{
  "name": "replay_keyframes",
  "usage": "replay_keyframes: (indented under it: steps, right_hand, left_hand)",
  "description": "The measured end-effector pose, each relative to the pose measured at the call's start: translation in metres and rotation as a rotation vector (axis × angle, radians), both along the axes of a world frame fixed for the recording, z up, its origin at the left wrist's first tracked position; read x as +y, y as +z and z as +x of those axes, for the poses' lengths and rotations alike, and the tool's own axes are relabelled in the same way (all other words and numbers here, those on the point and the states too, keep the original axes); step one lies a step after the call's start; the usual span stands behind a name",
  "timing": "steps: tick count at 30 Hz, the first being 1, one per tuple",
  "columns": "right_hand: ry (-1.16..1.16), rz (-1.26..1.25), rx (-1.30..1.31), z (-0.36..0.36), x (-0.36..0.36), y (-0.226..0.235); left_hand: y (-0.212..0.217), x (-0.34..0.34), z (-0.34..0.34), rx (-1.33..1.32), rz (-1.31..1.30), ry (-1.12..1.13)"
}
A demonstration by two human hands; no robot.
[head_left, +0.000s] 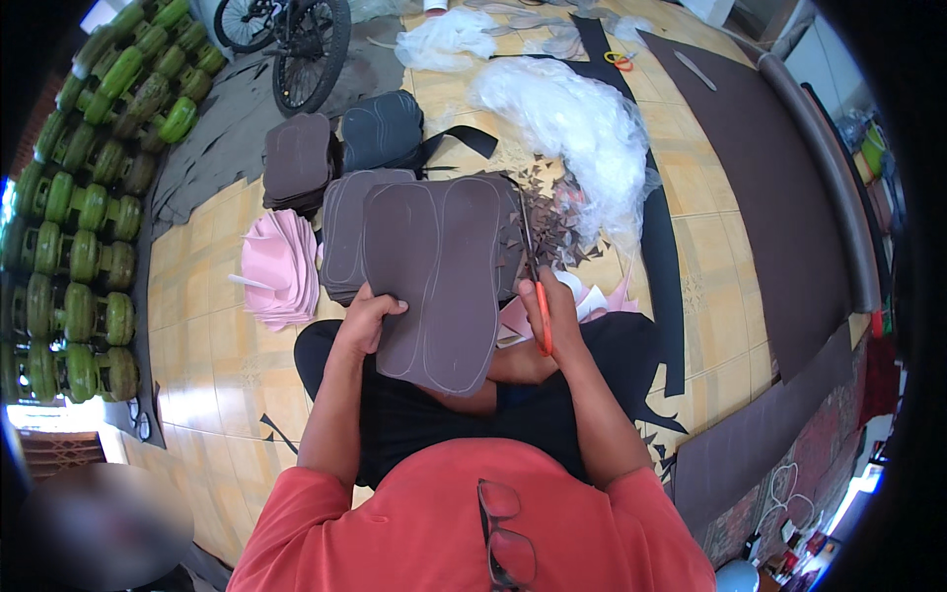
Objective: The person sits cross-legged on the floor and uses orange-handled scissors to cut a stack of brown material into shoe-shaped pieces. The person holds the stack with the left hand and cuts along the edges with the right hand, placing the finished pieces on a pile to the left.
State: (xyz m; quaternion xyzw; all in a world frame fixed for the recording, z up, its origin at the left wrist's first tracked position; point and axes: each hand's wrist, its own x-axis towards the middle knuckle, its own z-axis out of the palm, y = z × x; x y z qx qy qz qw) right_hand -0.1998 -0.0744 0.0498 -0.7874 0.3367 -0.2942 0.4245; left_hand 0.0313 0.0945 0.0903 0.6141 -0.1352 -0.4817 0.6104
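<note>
I have one view only, from a wide fisheye camera worn on the person's head. It faces steeply down over the red shirt (444, 523) and lap, close to both hands, the left hand (367, 318) and the right hand (548, 314). The tiled floor (212, 326) bends toward the dark round rim. Its far edge takes in a bicycle wheel (311, 49). No second view overlaps it.

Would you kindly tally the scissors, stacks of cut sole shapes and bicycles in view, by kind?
Scissors: 2, in the right hand at, and on the floor
Sole stacks: 4
Bicycle: 1
Total: 7
</note>
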Motion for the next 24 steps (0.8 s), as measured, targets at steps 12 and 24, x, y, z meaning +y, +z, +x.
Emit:
replay_keyframes:
  steps: [12,24]
  right_hand:
    - [0.088,0.078,-0.046,-0.006,-0.01,0.028]
    - [-0.119,0.567,-0.118,-0.041,-0.009,-0.031]
  left_hand:
    - [-0.004,0.005,0.007,-0.008,0.09,-0.13]
    - [-0.018,0.005,0.153,-0.63,0.431,0.02]
